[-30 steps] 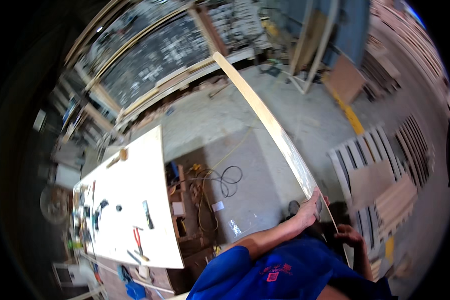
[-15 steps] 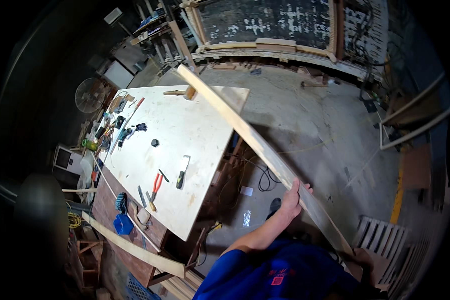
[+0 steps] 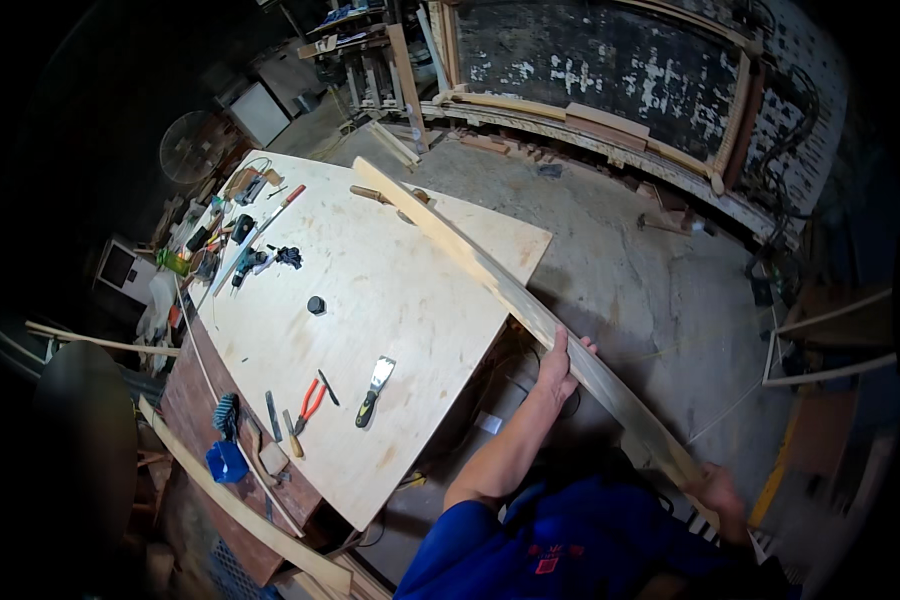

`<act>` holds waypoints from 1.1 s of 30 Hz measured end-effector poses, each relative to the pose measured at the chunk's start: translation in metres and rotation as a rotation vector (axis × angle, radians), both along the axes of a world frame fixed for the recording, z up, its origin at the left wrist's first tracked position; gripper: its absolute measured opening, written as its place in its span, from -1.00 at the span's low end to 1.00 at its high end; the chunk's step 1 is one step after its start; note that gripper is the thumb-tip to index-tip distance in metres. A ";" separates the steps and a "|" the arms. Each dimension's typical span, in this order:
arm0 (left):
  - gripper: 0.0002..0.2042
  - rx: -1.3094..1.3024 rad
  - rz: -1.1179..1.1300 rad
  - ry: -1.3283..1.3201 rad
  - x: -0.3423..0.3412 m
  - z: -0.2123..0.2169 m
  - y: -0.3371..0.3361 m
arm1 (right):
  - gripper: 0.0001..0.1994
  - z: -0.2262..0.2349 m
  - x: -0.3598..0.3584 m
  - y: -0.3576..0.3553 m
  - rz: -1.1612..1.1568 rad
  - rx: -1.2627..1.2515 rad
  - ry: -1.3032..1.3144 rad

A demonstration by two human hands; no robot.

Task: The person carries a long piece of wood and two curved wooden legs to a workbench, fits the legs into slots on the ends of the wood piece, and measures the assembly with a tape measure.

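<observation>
Cluttered workshop, concrete floor; the plywood counter (image 3: 390,300) carries a scraper (image 3: 374,381) and pliers (image 3: 310,401). Across its corner runs a long board (image 3: 510,290). The left hand (image 3: 558,362) curls over its edge, the right hand (image 3: 718,490) grips its near end (fingers partly hidden). Best to keep both ends level and clear of the tools.
</observation>
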State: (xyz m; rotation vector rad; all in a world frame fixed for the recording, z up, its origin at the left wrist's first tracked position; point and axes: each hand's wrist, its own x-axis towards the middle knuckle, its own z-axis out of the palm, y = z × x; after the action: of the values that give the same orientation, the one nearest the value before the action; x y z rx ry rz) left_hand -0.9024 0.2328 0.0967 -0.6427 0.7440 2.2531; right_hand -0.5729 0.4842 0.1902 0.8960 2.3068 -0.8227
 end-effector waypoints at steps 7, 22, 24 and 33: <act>-0.40 0.047 -0.003 0.001 -0.063 -0.037 0.082 | -0.37 -0.009 -0.067 0.075 0.065 0.087 -0.093; -0.60 -0.205 0.143 -0.032 -0.135 -0.094 0.123 | -0.64 -0.081 -0.169 0.169 -0.193 -0.452 0.278; -0.62 -0.263 0.186 -0.032 -0.146 -0.094 0.110 | -0.64 -0.078 -0.197 0.168 0.552 -0.062 0.462; -0.66 -0.174 -0.102 -0.102 -0.113 -0.059 0.099 | -0.51 -0.072 -0.352 0.089 0.379 -0.248 0.199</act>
State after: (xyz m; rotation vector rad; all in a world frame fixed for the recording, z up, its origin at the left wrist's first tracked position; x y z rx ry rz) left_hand -1.0158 0.3322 0.0381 -0.7784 0.9077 2.0616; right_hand -0.9249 0.5733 0.1187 0.2666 2.3667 -1.0327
